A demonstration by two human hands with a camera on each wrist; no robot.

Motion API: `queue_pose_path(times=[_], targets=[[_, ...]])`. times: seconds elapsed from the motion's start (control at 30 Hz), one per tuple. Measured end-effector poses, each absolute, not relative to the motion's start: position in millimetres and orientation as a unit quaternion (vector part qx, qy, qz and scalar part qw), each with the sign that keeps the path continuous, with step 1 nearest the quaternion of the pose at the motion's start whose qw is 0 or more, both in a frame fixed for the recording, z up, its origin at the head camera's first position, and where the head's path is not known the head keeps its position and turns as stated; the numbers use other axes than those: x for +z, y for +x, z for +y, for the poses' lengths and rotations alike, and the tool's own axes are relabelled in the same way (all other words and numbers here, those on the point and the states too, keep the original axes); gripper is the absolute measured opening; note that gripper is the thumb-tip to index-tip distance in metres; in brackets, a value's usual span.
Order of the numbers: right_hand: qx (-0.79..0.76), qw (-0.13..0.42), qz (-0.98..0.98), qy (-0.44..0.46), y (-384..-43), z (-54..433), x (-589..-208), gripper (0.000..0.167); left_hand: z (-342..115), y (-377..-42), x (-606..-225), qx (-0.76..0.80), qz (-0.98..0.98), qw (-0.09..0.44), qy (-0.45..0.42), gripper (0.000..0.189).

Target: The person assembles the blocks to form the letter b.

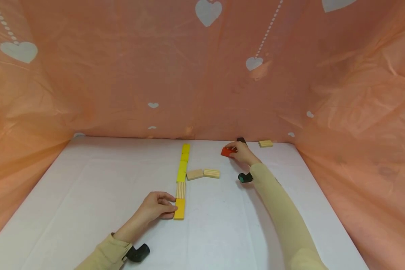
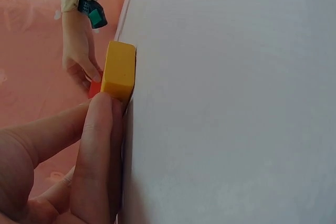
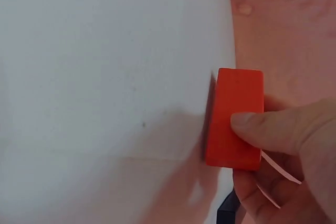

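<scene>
My left hand touches the left side of an orange-yellow block, its fingertips right at the edge. That block lies at the near end of a row, followed by a striped wood block and several yellow blocks. In the left wrist view the fingertips meet the block's corner. Over the far part of the table, my right hand pinches a red block. The right wrist view has the thumb across the red block's broad face, with fingers behind it.
Two plain wood blocks, a smooth one and a striped one, lie right of the row. Another striped block sits by the far edge. The white table is walled by orange cloth with hearts.
</scene>
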State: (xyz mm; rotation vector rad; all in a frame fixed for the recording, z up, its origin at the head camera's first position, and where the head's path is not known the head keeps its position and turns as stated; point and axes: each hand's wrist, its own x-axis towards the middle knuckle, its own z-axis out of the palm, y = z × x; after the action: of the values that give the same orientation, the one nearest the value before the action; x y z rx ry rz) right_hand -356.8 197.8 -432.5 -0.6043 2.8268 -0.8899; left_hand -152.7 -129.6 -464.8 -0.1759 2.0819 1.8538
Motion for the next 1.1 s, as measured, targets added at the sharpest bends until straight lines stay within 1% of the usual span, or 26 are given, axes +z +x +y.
queue_pose_path(times=[0.3,0.43,0.7,0.77,0.97,1.1], targets=[[-0.331,0.002,0.917,-0.225,-337.2,205.6,-426.4,0.027,-129.0,-153.9,-463.2,0.648,0.738,0.176,-0.068,0.030],[-0.359,-0.006,0.906,-0.225,-321.4,206.9,-418.4,0.028,-130.0,-154.3,-461.5,0.649,0.737,0.176,-0.068,0.030],[-0.434,0.011,0.882,-0.182,-284.5,205.2,-413.2,0.028,-131.3,-152.6,-460.3,0.651,0.735,0.178,-0.062,0.030],[-0.449,0.023,0.876,-0.178,-274.5,203.9,-412.9,0.030,-131.7,-152.1,-460.0,0.652,0.735,0.178,-0.061,0.030],[-0.478,0.057,0.857,-0.185,-240.3,193.9,-396.6,0.030,-132.1,-152.6,-459.6,0.654,0.732,0.181,-0.062,0.030],[-0.490,0.067,0.849,-0.185,-236.5,194.3,-408.8,0.034,-131.5,-153.8,-459.4,0.655,0.730,0.184,-0.063,0.029]])
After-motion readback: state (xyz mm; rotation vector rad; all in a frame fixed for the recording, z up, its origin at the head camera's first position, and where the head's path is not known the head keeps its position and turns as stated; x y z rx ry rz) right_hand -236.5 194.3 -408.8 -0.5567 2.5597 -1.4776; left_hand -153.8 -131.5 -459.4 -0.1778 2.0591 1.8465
